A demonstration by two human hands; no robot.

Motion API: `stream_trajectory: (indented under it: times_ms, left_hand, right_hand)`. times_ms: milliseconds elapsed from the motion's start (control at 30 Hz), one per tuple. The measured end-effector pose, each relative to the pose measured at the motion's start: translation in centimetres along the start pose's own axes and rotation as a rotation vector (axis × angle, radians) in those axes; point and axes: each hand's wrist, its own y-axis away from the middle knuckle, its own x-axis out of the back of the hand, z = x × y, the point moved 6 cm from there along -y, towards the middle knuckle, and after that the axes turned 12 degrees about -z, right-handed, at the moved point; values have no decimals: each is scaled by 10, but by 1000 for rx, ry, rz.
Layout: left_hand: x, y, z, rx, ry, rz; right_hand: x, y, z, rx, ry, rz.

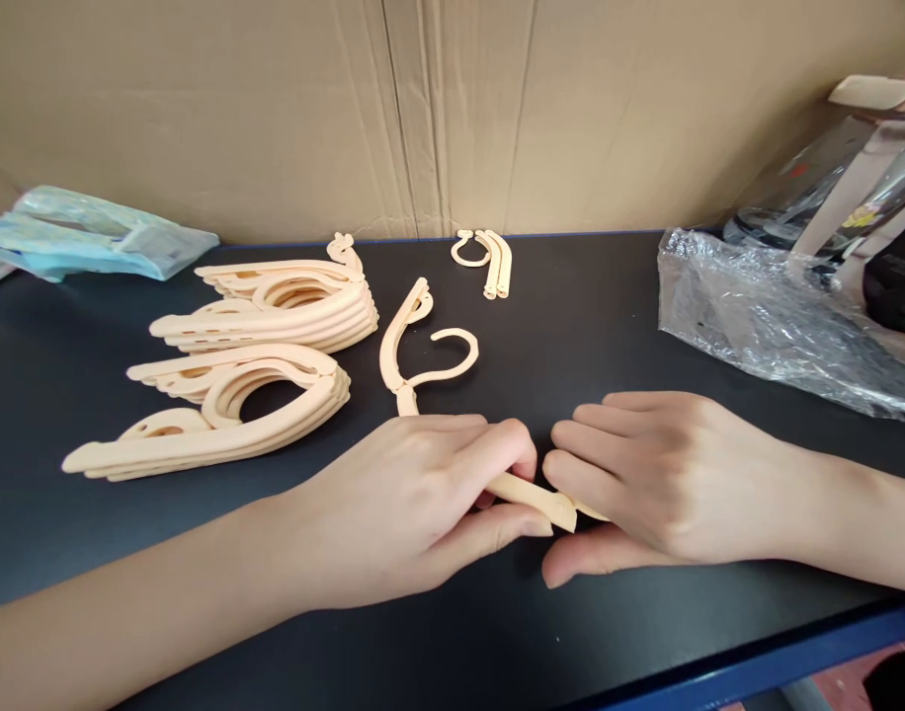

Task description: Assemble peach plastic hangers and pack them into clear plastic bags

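Because it is made of thin peach plastic, the folding hanger (pixel 387 348) looks light and stiff. I think it would feel smooth and a bit slippery. It has joints where the parts swing, so those spots might pinch a finger or snap if bent too hard. The flat arms look like the best place to take hold, not the thin hook (pixel 456 334).

The hanger lies on the dark counter (pixel 586 316), in the middle and near the front edge. One arm and the hook stick out toward the back, just past the left hand (pixel 415 504). The other arm runs under the left hand and across to the right hand (pixel 667 484). The left hand is closed on that arm, with fingers on top and the thumb along the near side. The right hand pinches the arm's end, with fingers on top and the thumb below. The fingertips of the two hands almost touch.

Off to the left, apart from the hands, are a back pile of folded hangers (pixel 289 301) and a front pile of folded hangers (pixel 289 410). A small folded hanger (pixel 489 262) lies at the back by the cardboard wall (pixel 608 109). A crinkly clear bag (pixel 756 316) sits on the right, and a blue packet (pixel 89 237) lies far left.
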Motion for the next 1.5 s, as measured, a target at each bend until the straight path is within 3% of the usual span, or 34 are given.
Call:
stream_trajectory:
  times_ms: [300,467,667,833,933,1033,1200,1500]
  left_hand:
    - [3,5,15,-110,-234,97]
    - [6,8,13,-115,-306,186]
    - [3,8,11,-116,-326,197]
    - [5,7,10,-107,-360,221]
    - [8,8,9,-102,-253,225]
    - [16,10,2,-36,-49,277]
    - [27,17,-20,199,133,463]
    - [29,19,-22,274,105,519]
  right_hand:
    - [13,6,24,-139,119,58]
    - [7,7,30,-234,20,11]
    - [-4,2,29,-148,-207,-71]
    - [-5,0,21,-33,-312,-56]
    - [-5,0,18,4,-355,-54]
    - [-5,-1,17,1,-406,-83]
    - [-8,0,17,-17,-379,-125]
    - [-13,2,37,-105,-203,-52]
